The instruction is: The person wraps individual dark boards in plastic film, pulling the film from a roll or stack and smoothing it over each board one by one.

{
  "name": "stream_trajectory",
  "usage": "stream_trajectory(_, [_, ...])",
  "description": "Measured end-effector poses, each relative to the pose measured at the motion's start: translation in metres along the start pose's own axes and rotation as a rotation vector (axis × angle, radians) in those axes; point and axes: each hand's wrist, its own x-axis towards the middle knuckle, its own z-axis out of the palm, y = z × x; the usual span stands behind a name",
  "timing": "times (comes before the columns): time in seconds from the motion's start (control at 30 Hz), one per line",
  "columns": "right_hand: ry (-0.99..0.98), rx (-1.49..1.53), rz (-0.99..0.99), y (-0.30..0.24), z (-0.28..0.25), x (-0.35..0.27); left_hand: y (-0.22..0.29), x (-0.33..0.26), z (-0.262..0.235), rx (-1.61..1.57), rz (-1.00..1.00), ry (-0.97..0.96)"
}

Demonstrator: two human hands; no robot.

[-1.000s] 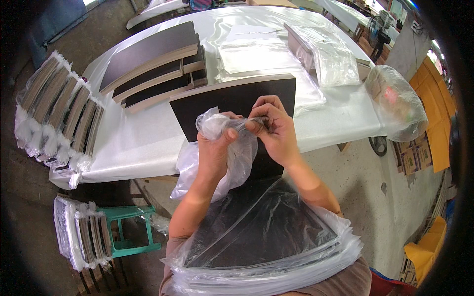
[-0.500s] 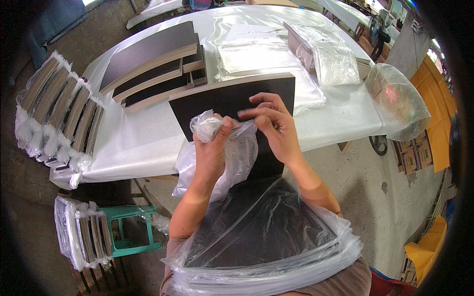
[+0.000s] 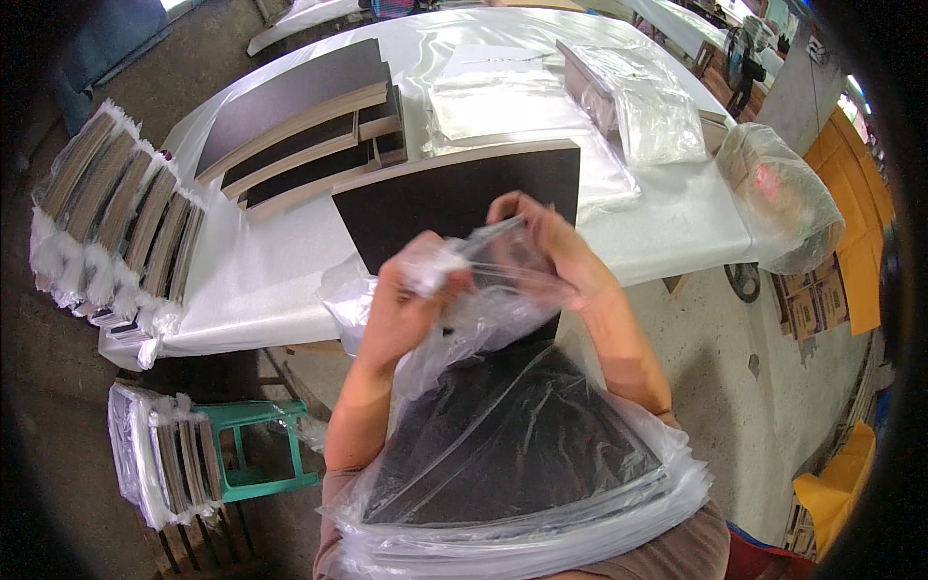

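Note:
A thin clear plastic bag (image 3: 483,314) stretches between my two hands. My left hand (image 3: 406,304) is closed round a crumpled part of it. Opposite, my right hand (image 3: 565,251) grips another edge of the bag, its fingers partly blurred. Behind both hands, a black panel (image 3: 474,184) with a pale edge leans upright against the table's front. Close to my body lies another black panel (image 3: 512,435) under clear plastic, with layers of plastic sheeting (image 3: 541,541) bunched along its near edge.
The table (image 3: 251,290) is covered in shiny white sheeting. On it are stacked black panels (image 3: 290,106), flat plastic bags (image 3: 512,106) and plastic-wrapped panels (image 3: 657,106). Wrapped bundles (image 3: 116,213) stand at the left edge. A green stool (image 3: 256,445) is lower left; a bulging bag (image 3: 783,198) sits right.
My right hand has gone from loose, spread fingers to gripping the bag's edge. The bag is now drawn out between the hands, and my left hand has dropped slightly.

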Motion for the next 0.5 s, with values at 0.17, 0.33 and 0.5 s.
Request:
stream_trajectory(0.17, [-0.781,-0.518,-0.043,0.002,-0.035,-0.027,-0.007,-0.008,-0.061,-0.865,-0.227,0.518])
stream_trajectory(0.33, [-0.717,-0.714,-0.245,-0.007,-0.058,-0.051,0.018,-0.03,-0.028,-0.731,-0.077,0.386])
stream_trajectory(0.5, [-0.658,-0.701,-0.014,0.001,-0.033,-0.056,-0.035,-0.061,-0.09,-0.262,-0.228,-0.554])
